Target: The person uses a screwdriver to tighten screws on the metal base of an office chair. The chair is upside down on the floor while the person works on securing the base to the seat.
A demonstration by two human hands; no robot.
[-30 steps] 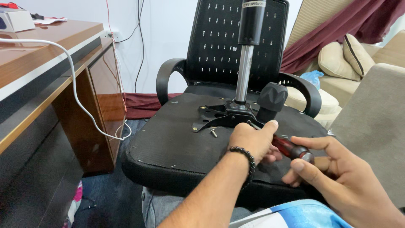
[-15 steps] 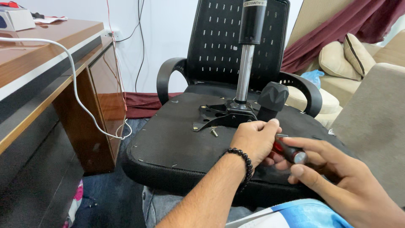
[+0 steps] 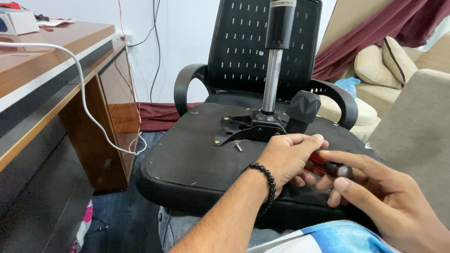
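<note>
An upturned black chair seat (image 3: 197, 145) lies across an office chair, its metal mounting plate (image 3: 248, 129) and gas-lift column (image 3: 274, 61) pointing up. My left hand (image 3: 286, 157), with a black bead bracelet at the wrist, curls around the shaft end of a red and black screwdriver (image 3: 328, 166). The fingers of my right hand (image 3: 379, 192) pinch the screwdriver's handle end. The tool's tip is hidden under my left hand. A loose screw (image 3: 238, 147) lies on the seat underside near the plate. A black knob (image 3: 303, 108) stands just behind my left hand.
A wooden desk (image 3: 51, 70) with a white cable (image 3: 89, 107) trailing down stands at the left. A beige sofa with cushions (image 3: 393, 61) and a maroon curtain (image 3: 375, 33) fill the right. The chair's mesh back (image 3: 243, 42) and armrests (image 3: 185, 84) rise behind the seat.
My right hand has slid left along the screwdriver handle toward my left hand, and my left hand has closed further over the shaft. The chair parts have not moved.
</note>
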